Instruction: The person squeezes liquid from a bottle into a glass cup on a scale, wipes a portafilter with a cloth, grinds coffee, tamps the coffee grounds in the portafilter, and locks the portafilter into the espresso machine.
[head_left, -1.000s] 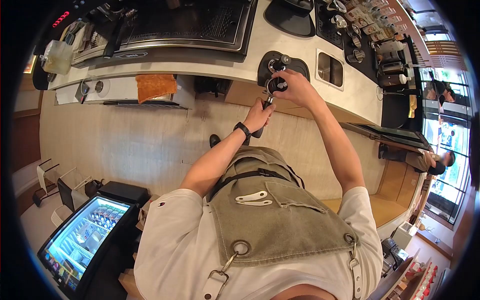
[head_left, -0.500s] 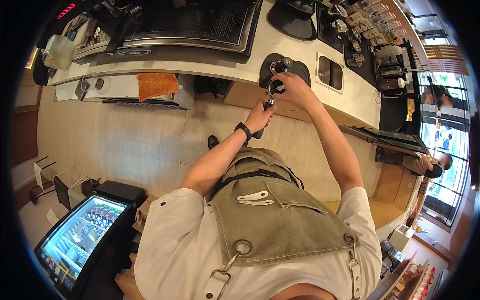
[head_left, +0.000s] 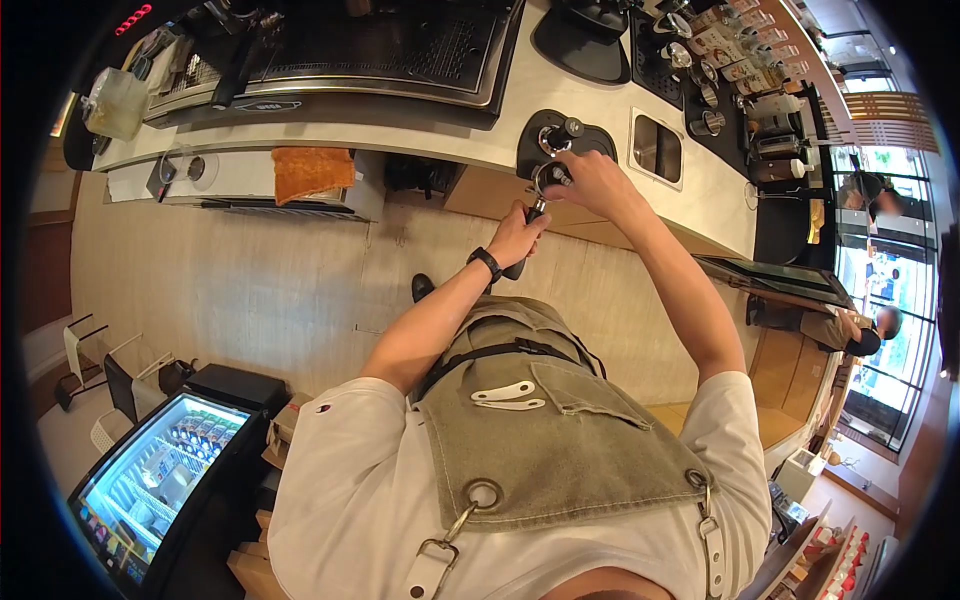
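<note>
Left hand: fingers wrapped round the handle of the portafilter, which is held just off the table edge, basket end toward it. Right hand: fingers curled on a dark round tool at the basket; exact contact partly hidden by the hand. Metal piece with black knob sits on the black mat just beyond. Sink is right of the mat.
</note>
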